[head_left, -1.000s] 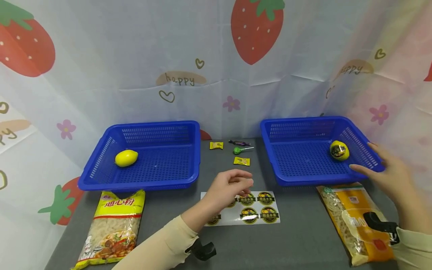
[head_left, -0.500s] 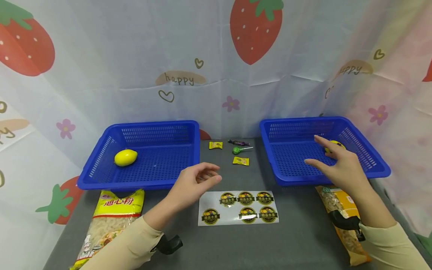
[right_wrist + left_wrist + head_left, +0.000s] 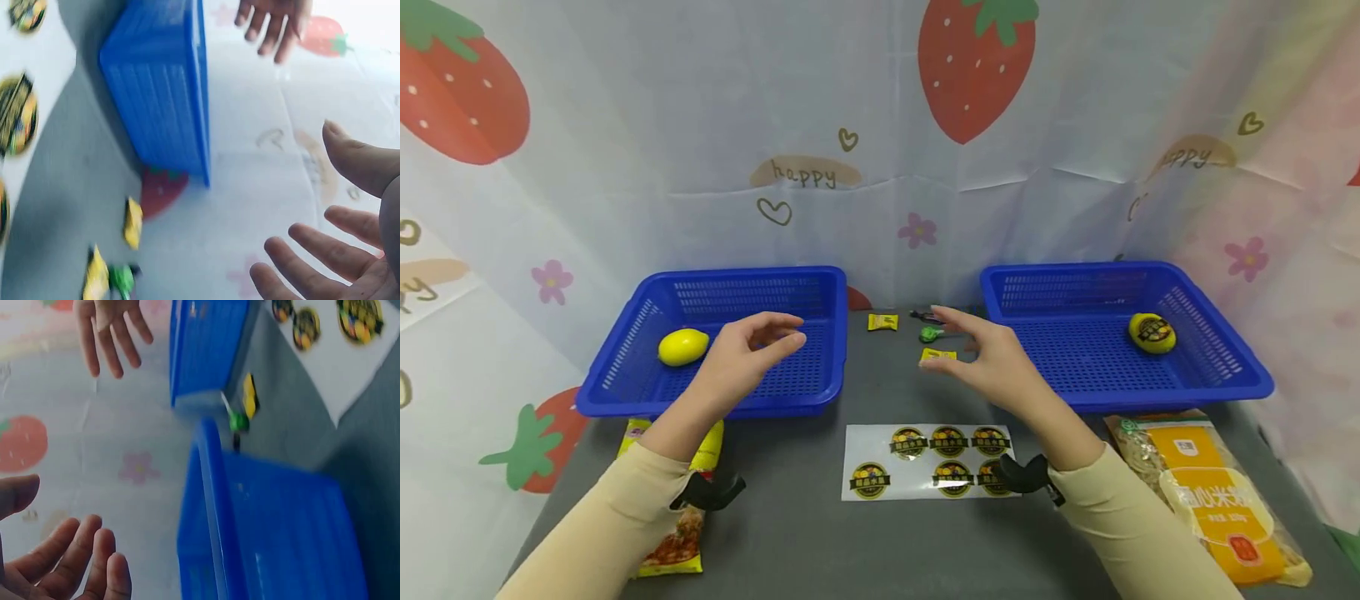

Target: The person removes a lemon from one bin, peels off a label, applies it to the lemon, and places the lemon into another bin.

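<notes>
Table (image 3: 805,525), grey: common support. Left basket (image 3: 752,292), similar to right basket (image 3: 1067,292): likely light, slightly flexible plastic; grip by opposite rims. Left hand (image 3: 741,358), raised in front of left basket in the head view: wide, thumb apart from gently bent fingers, holding nothing; impossible to tell whether touching the rim. Right hand (image 3: 992,358), near the yellow sweets (image 3: 939,355) in the same view: likewise wide and unloaded. Lemon (image 3: 683,347), inside left basket toward the left end: probably firm, of modest weight, smooth and prone to roll; take around the middle, thumb opposing fingers. Lollipop (image 3: 929,334), on the table between both baskets: presumably light, with a hard, brittle head; pinch by the stick. Yellow sweets, near the lollipop: likely very light, with slick wrappers; pinch by the wrapper ends. For the outer end wall of left basket, barely visible from above, refer to the right wrist view. For individual fingers, overlapped in the head view, consult each wrist view. For basket contents, use the head view alone: lemon at left, labelled lemon (image 3: 1152,333) at right.
</notes>
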Action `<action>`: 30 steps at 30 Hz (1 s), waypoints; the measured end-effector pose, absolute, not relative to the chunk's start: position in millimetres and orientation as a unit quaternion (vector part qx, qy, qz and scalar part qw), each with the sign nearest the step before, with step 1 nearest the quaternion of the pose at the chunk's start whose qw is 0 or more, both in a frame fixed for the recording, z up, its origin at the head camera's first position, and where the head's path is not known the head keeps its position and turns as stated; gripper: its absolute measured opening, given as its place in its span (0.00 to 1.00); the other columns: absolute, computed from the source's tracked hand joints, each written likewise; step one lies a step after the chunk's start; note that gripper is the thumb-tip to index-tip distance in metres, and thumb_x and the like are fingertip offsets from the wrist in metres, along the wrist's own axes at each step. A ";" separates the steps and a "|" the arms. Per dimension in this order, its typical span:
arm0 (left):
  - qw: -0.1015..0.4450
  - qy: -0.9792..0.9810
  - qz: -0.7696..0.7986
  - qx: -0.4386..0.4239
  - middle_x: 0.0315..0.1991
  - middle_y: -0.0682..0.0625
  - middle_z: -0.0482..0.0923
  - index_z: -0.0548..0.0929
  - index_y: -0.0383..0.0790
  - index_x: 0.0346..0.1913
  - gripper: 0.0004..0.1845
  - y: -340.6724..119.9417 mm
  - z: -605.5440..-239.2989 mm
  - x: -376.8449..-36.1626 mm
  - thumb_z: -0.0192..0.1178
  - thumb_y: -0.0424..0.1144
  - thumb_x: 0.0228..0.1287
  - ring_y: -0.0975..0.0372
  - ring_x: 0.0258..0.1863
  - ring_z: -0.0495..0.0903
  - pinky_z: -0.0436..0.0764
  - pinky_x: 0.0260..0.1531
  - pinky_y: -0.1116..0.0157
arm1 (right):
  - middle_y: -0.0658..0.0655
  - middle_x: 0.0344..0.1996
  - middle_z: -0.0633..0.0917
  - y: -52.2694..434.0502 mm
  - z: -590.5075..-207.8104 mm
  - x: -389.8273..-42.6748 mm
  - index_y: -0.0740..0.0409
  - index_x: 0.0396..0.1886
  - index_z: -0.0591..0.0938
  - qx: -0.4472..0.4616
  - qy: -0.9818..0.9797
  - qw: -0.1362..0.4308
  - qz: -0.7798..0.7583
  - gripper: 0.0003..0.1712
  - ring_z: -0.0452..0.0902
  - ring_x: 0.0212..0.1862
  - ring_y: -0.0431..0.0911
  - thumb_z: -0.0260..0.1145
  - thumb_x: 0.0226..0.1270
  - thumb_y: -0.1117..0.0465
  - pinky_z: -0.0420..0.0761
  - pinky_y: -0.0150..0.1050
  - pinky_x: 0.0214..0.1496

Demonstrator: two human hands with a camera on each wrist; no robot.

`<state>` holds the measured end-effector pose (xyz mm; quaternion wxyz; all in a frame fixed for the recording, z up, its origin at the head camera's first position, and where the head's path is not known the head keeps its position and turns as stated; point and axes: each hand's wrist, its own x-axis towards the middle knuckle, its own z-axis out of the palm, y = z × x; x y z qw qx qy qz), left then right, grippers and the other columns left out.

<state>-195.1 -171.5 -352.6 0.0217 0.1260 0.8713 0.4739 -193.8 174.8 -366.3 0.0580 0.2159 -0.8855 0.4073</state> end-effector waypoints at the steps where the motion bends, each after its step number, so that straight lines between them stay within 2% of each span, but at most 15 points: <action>1: 0.021 0.873 0.472 0.120 0.53 0.47 0.83 0.81 0.47 0.62 0.23 -175.4 -353.2 -199.0 0.59 0.56 0.72 0.54 0.49 0.78 0.78 0.47 0.60 | 0.54 0.66 0.80 167.6 -368.2 -196.0 0.48 0.73 0.73 0.218 -0.883 0.050 0.412 0.42 0.80 0.61 0.51 0.78 0.59 0.49 0.83 0.50 0.58; 6: 0.030 0.876 0.471 0.103 0.54 0.45 0.81 0.79 0.45 0.64 0.26 -188.6 -352.7 -215.8 0.60 0.56 0.72 0.54 0.48 0.78 0.80 0.47 0.62 | 0.54 0.69 0.77 137.8 -378.3 -203.8 0.45 0.74 0.72 0.219 -0.870 0.002 0.441 0.43 0.77 0.64 0.53 0.78 0.59 0.48 0.81 0.53 0.62; 10: 0.035 0.877 0.471 0.090 0.58 0.43 0.79 0.77 0.44 0.66 0.28 -198.5 -348.3 -229.1 0.60 0.58 0.71 0.53 0.57 0.77 0.79 0.56 0.56 | 0.53 0.70 0.76 118.9 -386.9 -206.9 0.43 0.75 0.70 0.215 -0.864 -0.027 0.455 0.46 0.75 0.66 0.52 0.78 0.58 0.47 0.81 0.52 0.61; 15: 0.039 0.894 0.442 0.060 0.68 0.40 0.71 0.73 0.41 0.69 0.34 -222.6 -344.2 -253.7 0.58 0.61 0.71 0.46 0.69 0.68 0.68 0.68 0.42 | 0.47 0.72 0.72 99.3 -400.7 -209.0 0.40 0.77 0.66 0.207 -0.856 -0.073 0.467 0.49 0.74 0.68 0.51 0.78 0.58 0.44 0.83 0.49 0.58; 21: 0.101 0.890 0.444 0.003 0.78 0.36 0.54 0.60 0.40 0.78 0.46 -263.6 -343.7 -289.4 0.59 0.65 0.68 0.38 0.77 0.52 0.56 0.72 0.36 | 0.48 0.73 0.71 79.9 -414.9 -210.9 0.38 0.79 0.62 0.197 -0.858 -0.100 0.464 0.53 0.74 0.68 0.50 0.77 0.57 0.41 0.85 0.46 0.52; 25: 0.143 0.880 0.452 0.019 0.80 0.35 0.50 0.54 0.43 0.81 0.49 -286.4 -349.3 -302.1 0.64 0.61 0.66 0.38 0.77 0.50 0.55 0.71 0.34 | 0.51 0.73 0.72 71.0 -421.7 -210.6 0.37 0.80 0.61 0.192 -0.861 -0.106 0.460 0.54 0.74 0.67 0.50 0.78 0.56 0.40 0.84 0.49 0.54; 28: 0.157 0.879 0.448 0.047 0.79 0.35 0.50 0.54 0.42 0.80 0.48 -298.3 -356.6 -307.3 0.66 0.56 0.66 0.38 0.77 0.52 0.54 0.71 0.33 | 0.52 0.73 0.72 65.7 -426.0 -209.7 0.39 0.80 0.61 0.191 -0.860 -0.110 0.461 0.54 0.74 0.67 0.51 0.78 0.56 0.40 0.82 0.52 0.57; 30: 0.163 0.879 0.444 0.055 0.80 0.35 0.48 0.53 0.41 0.80 0.48 -306.0 -362.1 -310.5 0.66 0.54 0.67 0.38 0.78 0.49 0.52 0.71 0.32 | 0.51 0.74 0.71 62.5 -428.7 -209.0 0.40 0.79 0.62 0.192 -0.860 -0.111 0.460 0.54 0.75 0.67 0.52 0.77 0.57 0.40 0.80 0.53 0.59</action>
